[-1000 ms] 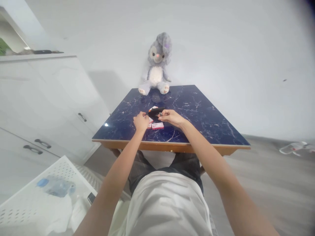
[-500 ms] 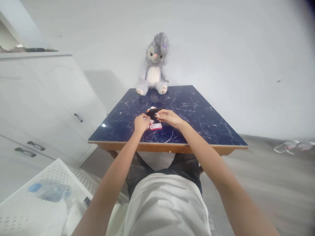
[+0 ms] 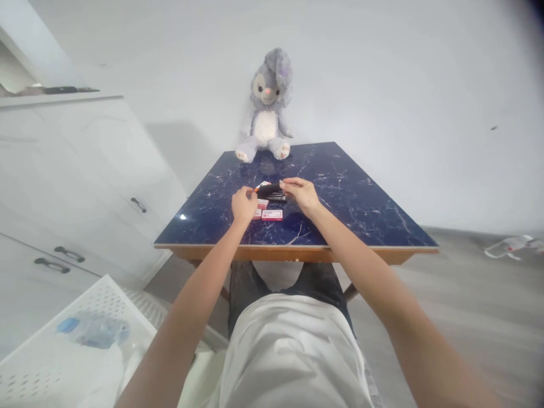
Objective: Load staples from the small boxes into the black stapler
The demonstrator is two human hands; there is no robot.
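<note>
A small black case (image 3: 268, 190) lies on the blue marbled table, with thin silvery tools (image 3: 277, 196) showing along its near side. My left hand (image 3: 244, 204) is closed at the case's left end, its fingertips pinched on the edge. At the right end, my right hand (image 3: 302, 194) pinches the far corner of the case between thumb and fingers. Just in front lies a red-and-white box (image 3: 272, 215), and a second red-and-white box (image 3: 262, 204) sits partly behind it. Another small box (image 3: 263, 184) with orange on it shows behind the case.
A grey plush toy (image 3: 267, 107) sits at the back of the table (image 3: 361, 209), against the wall. White cabinets (image 3: 85, 181) stand to the left. Below them, a white perforated basket (image 3: 29, 362) holds a clear plastic bottle (image 3: 100, 330).
My right hand has moved right and away from me, from over the case's middle to its right corner. The silvery tools now show more plainly. My left hand has shifted slightly away from me.
</note>
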